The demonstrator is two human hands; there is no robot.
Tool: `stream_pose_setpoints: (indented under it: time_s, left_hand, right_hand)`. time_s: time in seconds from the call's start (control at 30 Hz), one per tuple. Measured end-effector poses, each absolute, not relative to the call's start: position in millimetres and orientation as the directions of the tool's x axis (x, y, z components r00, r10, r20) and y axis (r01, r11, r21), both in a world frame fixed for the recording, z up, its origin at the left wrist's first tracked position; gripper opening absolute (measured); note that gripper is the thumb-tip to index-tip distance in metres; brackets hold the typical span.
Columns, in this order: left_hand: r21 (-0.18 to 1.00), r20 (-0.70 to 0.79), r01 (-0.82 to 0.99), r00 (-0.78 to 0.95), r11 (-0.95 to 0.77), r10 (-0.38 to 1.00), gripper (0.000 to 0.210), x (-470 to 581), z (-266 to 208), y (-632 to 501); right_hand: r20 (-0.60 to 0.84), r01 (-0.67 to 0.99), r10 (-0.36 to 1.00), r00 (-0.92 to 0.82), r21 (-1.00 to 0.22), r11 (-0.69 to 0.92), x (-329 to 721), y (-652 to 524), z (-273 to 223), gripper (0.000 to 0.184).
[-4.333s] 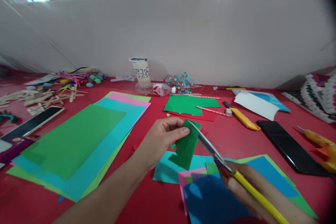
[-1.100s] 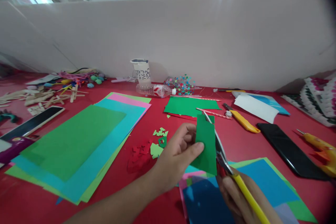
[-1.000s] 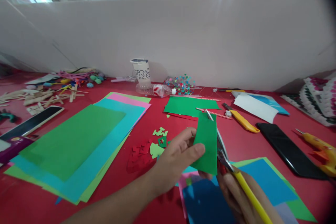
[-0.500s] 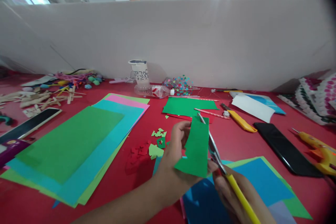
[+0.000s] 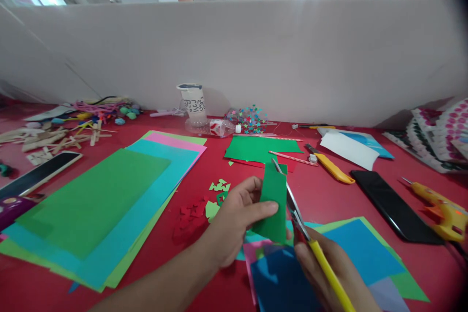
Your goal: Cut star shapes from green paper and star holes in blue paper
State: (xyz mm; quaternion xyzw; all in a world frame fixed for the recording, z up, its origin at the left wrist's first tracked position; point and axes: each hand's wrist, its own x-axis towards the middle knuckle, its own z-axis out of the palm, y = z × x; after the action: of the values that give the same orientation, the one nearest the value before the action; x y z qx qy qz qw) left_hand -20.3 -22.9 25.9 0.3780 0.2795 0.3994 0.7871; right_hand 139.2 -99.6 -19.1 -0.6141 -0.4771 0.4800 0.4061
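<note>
A piece of dark green paper (image 5: 275, 187) is pinched in my left hand (image 5: 239, 217), with the thumb lying across its front. My right hand (image 5: 334, 263) is closed around the yellow handles of a pair of scissors (image 5: 300, 224). The blades are apart and run along the paper's right side, one tip showing in front near its top edge. Below my hands lies a dark blue sheet (image 5: 283, 278). Small light green scraps (image 5: 219, 186) and red star cut-outs (image 5: 192, 212) lie left of my left hand.
Stacked coloured sheets (image 5: 98, 195) cover the left side. A phone (image 5: 395, 204), a glue gun (image 5: 438, 204) and a yellow utility knife (image 5: 332, 166) lie to the right. Behind stand a white cup (image 5: 192, 102) and a lying plastic bottle (image 5: 214, 127), before a white partition (image 5: 234, 58).
My left thumb has come round to the front of the green paper, and the fingers have shifted. The scissors stay at the paper's right side. The view has shifted slightly.
</note>
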Motion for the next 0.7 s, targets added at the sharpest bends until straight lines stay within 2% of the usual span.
stream_pose_setpoints:
  time_s: [0.1,0.17,0.27,0.37,0.57,0.7]
  left_hand:
    - [0.784,-0.136,-0.434,0.578,0.444,0.805,0.016,-30.6,26.3,-13.3]
    - [0.717,-0.129,-0.503,0.584,0.483,0.801,0.016,-37.5,28.3,-7.8]
    - [0.600,-0.133,-0.615,0.554,0.512,0.822,0.032,-43.2,33.3,-5.4]
    - [0.549,-0.130,-0.685,0.496,0.479,0.859,0.040,-41.6,35.8,-7.2]
    - [0.589,-0.317,-0.692,0.277,0.417,0.907,0.025,-32.8,29.8,-5.2]
    - [0.633,-0.336,-0.611,0.336,0.475,0.880,0.013,-33.3,30.5,-5.0]
  right_hand:
    - [-0.207,0.183,0.972,0.108,-0.957,-0.224,140.7,-98.4,-18.0,0.056]
    - [-0.216,0.174,0.969,0.117,-0.957,-0.234,142.1,-97.0,-16.7,0.057]
    - [-0.228,0.168,0.966,0.126,-0.954,-0.247,143.4,-94.6,-14.7,0.061]
    - [-0.232,0.162,0.963,0.134,-0.954,-0.252,143.4,-93.6,-15.2,0.061]
    - [-0.198,0.149,0.972,0.128,-0.965,-0.216,142.3,-95.3,-21.2,0.052]
    - [-0.181,0.151,0.975,0.126,-0.968,-0.199,142.6,-96.4,-22.1,0.052]
